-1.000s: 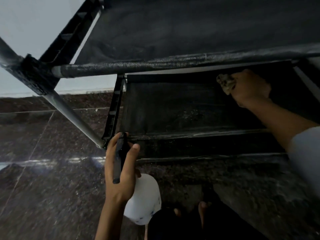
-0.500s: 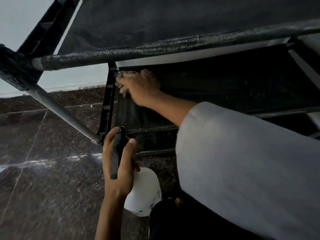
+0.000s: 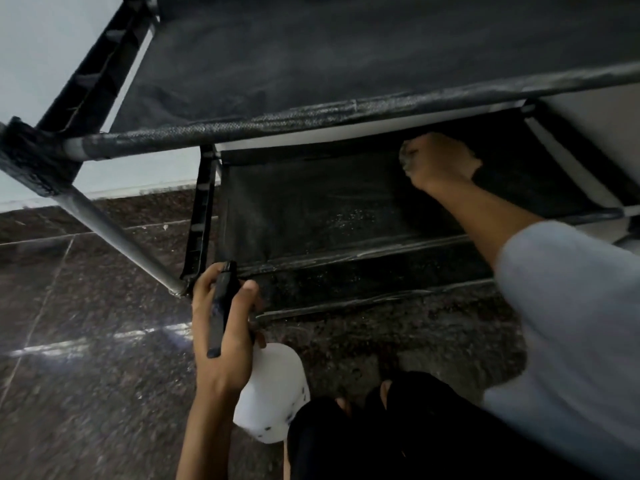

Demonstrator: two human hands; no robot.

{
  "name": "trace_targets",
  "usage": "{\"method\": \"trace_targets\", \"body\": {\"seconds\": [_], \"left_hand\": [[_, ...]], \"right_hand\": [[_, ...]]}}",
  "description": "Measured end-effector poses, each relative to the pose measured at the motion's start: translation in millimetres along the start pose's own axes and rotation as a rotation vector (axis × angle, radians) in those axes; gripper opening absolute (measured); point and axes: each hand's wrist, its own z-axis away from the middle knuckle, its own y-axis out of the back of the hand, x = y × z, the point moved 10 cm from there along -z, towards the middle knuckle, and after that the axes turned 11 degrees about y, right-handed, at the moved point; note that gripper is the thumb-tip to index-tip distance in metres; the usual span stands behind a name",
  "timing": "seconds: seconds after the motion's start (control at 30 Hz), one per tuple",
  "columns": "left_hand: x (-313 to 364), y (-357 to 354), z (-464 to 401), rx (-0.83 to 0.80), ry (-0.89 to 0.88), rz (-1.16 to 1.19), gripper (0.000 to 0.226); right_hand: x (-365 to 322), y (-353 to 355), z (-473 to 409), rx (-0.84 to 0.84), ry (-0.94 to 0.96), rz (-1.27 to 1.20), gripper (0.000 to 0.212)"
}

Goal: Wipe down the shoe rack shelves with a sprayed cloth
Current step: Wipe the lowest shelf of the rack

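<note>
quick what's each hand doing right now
Left hand: closed, gripping the spray bottle.
Right hand: closed on the cloth, on the lower shelf.

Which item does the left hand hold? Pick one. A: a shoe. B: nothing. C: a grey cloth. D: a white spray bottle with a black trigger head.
D: the left hand grips the black head of the white spray bottle, while the right hand holds the cloth on the lower shelf.

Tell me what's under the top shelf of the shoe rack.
Under the top shelf a lower shelf shows, where the right hand presses a cloth. The shelf's far back edge is hidden by the front bar.
</note>
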Motion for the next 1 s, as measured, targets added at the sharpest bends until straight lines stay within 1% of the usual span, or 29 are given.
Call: {"method": "trace_targets", "body": {"seconds": [0.07, 0.1, 0.2, 0.23, 0.27, 0.3, 0.33, 0.4, 0.43, 0.5, 0.57, 0.6, 0.67, 0.73, 0.77, 0.8, 0.87, 0.9, 0.97, 1.0], "left_hand": [[5, -3, 1, -0.001, -0.026, -0.042, 0.026], [7, -4, 1, 0.007, -0.029, -0.064, 0.026], [6, -2, 2, 0.04, -0.03, -0.065, 0.019], [6, -2, 2, 0.051, -0.038, -0.066, 0.021], [7, -2, 2, 0.059, -0.041, -0.061, 0.021], [8, -3, 3, 0.064, -0.036, -0.05, 0.021], [9, -4, 3, 0.064, -0.029, -0.043, 0.021], [8, -4, 4, 0.063, -0.026, -0.046, 0.03], [7, -4, 5, 0.068, -0.017, -0.047, 0.033], [5, -2, 6, 0.07, 0.013, -0.034, 0.033], [4, -1, 6, 0.066, 0.036, -0.013, 0.027], [5, -1, 5, 0.061, 0.04, -0.009, 0.023], [7, -3, 5, 0.045, 0.03, 0.005, 0.012], [6, -1, 2, 0.048, 0.028, 0.032, 0.005], [4, 1, -1, 0.059, 0.036, 0.053, 0.01], [2, 2, -4, 0.063, 0.045, 0.08, 0.02], [3, 0, -8, 0.048, 0.045, 0.104, 0.043], [5, -2, -10, 0.037, 0.036, 0.089, 0.05], [10, -8, -12, 0.011, 0.018, 0.05, 0.052], [10, -12, -12, -0.005, 0.022, 0.041, 0.052]], "right_hand": [[-37, -4, 4, -0.014, 0.094, -0.08, 0.024], [-64, -10, 13, -0.035, 0.195, -0.091, 0.026], [-160, -34, 69, -0.108, 0.626, -0.132, 0.033], [-185, -44, 91, -0.156, 0.749, -0.158, 0.036], [-200, -52, 107, -0.214, 0.832, -0.19, 0.04], [-203, -57, 113, -0.265, 0.859, -0.231, 0.044], [-194, -57, 112, -0.312, 0.843, -0.275, 0.045], [-150, -53, 94, -0.373, 0.734, -0.316, 0.04], [-116, -47, 82, -0.37, 0.652, -0.307, 0.037], [-35, -26, 62, -0.308, 0.457, -0.286, 0.034], [35, -2, 56, -0.23, 0.287, -0.275, 0.037], [57, 6, 56, -0.196, 0.223, -0.269, 0.04], [68, 13, 56, -0.145, 0.159, -0.196, 0.042], [40, 15, 59, -0.115, 0.186, -0.079, 0.037], [15, 12, 63, -0.116, 0.232, -0.062, 0.037], [-14, 7, 68, -0.123, 0.301, -0.061, 0.037], [-83, -10, 83, -0.121, 0.502, -0.071, 0.036], [-119, -19, 94, -0.116, 0.623, -0.092, 0.038], [-176, -33, 118, -0.141, 0.838, -0.133, 0.04], [-188, -38, 123, -0.167, 0.889, -0.146, 0.04]]}}
